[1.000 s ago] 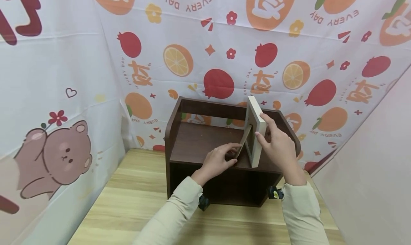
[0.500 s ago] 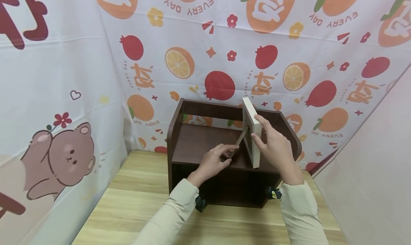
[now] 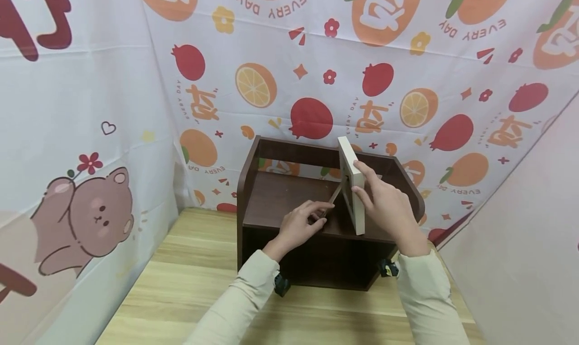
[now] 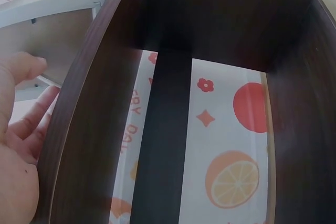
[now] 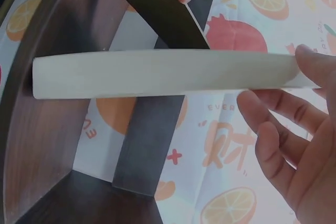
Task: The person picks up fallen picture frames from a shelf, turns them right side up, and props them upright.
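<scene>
A cream-edged picture frame (image 3: 359, 209) stands upright on the top board of a dark brown shelf unit (image 3: 276, 199), its back turned to the left. My right hand (image 3: 391, 209) grips its upper right edge, with thumb and fingers on opposite sides of the rim (image 5: 157, 74). From the frame's back, a flat support leg (image 3: 335, 194) slants out and down to the left. Its lower end lies between the thumb and fingers of my left hand (image 3: 298, 229). In the left wrist view, the frame's grey-brown backing (image 4: 47, 40) shows beyond the shelf board.
The shelf unit's side walls and back rail (image 3: 303, 151) enclose the top board, with a dark lower compartment (image 3: 312, 259) beneath. It stands on a light wooden table (image 3: 181, 269). A fruit-print cloth (image 3: 280, 59) hangs close behind, and a bear-print cloth (image 3: 95, 219) hangs at left.
The frame has turned slightly and shifted a little left with my right hand. The support leg swings farther out from its back, my left hand moving left with it.
</scene>
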Motion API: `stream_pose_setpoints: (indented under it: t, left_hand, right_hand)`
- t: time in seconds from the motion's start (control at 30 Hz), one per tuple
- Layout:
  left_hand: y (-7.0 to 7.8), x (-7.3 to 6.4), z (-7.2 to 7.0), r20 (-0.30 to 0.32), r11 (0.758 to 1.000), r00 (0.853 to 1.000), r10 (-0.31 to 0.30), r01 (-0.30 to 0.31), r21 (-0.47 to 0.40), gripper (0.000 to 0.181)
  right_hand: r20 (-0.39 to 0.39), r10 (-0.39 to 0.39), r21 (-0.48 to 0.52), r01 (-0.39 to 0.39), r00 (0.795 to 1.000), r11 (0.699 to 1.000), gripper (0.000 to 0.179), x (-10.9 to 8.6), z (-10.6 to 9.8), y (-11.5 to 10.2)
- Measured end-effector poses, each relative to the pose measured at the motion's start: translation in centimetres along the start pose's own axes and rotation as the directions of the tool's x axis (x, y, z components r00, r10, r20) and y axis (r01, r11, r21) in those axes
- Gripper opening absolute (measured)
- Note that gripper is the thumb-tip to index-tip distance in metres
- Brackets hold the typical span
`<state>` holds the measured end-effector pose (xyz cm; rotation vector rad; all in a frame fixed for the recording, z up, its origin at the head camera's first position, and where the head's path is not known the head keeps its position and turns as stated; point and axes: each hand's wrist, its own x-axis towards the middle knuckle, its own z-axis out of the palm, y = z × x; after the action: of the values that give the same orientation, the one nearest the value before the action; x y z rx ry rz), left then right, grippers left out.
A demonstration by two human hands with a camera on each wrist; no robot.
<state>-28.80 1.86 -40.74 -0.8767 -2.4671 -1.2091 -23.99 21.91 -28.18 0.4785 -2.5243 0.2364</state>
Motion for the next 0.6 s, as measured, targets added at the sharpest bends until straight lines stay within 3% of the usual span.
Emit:
stream_pose_setpoints:
  t: [0.2, 0.4, 0.6]
  left_hand:
    - [0.11, 0.41, 0.01, 0.015, 0.999, 0.999, -0.030, 0.031, -0.042, 0.038]
    - [-0.31, 0.69, -0.09, -0.010, 0.995, 0.999, -0.043, 0.042, -0.087, 0.037]
    - [-0.64, 1.03, -0.16, -0.018, 0.970, 0.995, -0.102, 0.096, -0.223, 0.035]
  right_hand:
    - [0.023, -0.030, 0.029, 0.029, 0.999, 0.999, 0.055, 0.13, -0.48, 0.64]
    - [0.040, -0.039, 0.054, 0.037, 0.998, 0.998, 0.054, 0.54, -0.55, 0.32]
    - [0.067, -0.030, 0.069, 0.025, 0.997, 0.997, 0.054, 0.84, -0.48, -0.05]
